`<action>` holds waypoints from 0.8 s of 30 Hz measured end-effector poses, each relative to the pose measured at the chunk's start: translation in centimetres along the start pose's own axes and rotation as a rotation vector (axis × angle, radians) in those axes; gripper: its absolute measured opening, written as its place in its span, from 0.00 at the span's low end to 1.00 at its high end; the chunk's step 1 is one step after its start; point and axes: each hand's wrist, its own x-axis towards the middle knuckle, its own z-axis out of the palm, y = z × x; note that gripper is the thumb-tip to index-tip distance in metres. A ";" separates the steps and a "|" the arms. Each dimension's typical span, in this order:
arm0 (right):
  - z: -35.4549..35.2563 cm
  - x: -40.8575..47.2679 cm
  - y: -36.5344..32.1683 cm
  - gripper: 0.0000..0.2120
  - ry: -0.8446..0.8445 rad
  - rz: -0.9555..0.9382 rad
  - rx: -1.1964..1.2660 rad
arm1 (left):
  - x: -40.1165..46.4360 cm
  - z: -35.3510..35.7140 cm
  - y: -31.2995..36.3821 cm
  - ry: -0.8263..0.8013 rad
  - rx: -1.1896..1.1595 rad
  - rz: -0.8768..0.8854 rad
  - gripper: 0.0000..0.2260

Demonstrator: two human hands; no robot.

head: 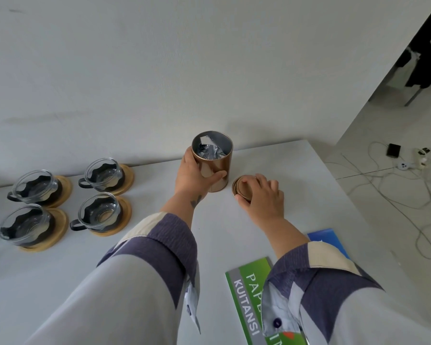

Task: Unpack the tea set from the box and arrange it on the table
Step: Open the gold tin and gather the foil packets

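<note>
Open tea tin (215, 168) upright near bench (296, 170) far edge.
Left hand (193, 176) gripping tin; right hand (264, 195) curled over lid (241, 186) just right; bare bench beyond.

The left hand (193, 176) is covering the near left side of the copper canister (215, 168), so its grip on that side is hiding part of the wall. The right hand (261, 197) is lying over the round lid (241, 188), leaving only its left part showing. The right sleeve (316, 290) is cutting across the green booklet (246, 292), breaking its lettering, and the bottom edge is cropping it. The blue booklet (326, 239) is mostly disappearing under that sleeve. The crumpled foil (209, 150) inside the canister is hiding whatever lies beneath. Small items on the floor (383, 195) are staying too small to identify.
</note>
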 end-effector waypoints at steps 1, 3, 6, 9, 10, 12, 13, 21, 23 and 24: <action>-0.1 -0.1 0.0 0.20 -0.011 0.005 -0.003 | -0.1 0.0 0.0 -0.001 -0.004 -0.002 0.38; -0.5 -0.2 -0.1 0.20 -0.030 0.026 -0.014 | -0.2 0.0 0.1 -0.003 -0.010 -0.002 0.37; -1.2 0.2 -0.6 0.21 -0.072 0.054 -0.031 | -0.1 0.1 0.2 -0.009 0.015 -0.006 0.39; -2.0 0.4 -1.2 0.22 -0.155 0.058 -0.076 | -0.2 -0.1 0.5 -0.043 0.029 -0.027 0.44; -2.2 0.4 -1.5 0.24 -0.176 0.055 -0.086 | -0.4 -0.2 0.6 -0.062 0.035 -0.042 0.45; -2.8 0.1 -1.8 0.27 -0.190 0.049 -0.090 | -0.9 -0.6 0.4 -0.097 0.115 -0.077 0.44; -3.1 -0.1 -2.0 0.27 -0.187 0.047 -0.089 | -1.4 -1.0 0.2 -0.109 0.176 -0.093 0.42; -6.1 -4.5 -5.9 0.23 -0.282 0.007 -0.101 | -7.6 -6.9 -1.6 -0.175 0.402 -0.020 0.28; -6.7 -6.4 -7.5 0.24 -0.324 -0.010 -0.099 | -9.4 -9.0 -2.0 -0.179 0.430 0.009 0.27; -7.0 -7.5 -8.5 0.23 -0.339 -0.017 -0.088 | -10.5 -10.2 -2.4 -0.177 0.441 0.015 0.26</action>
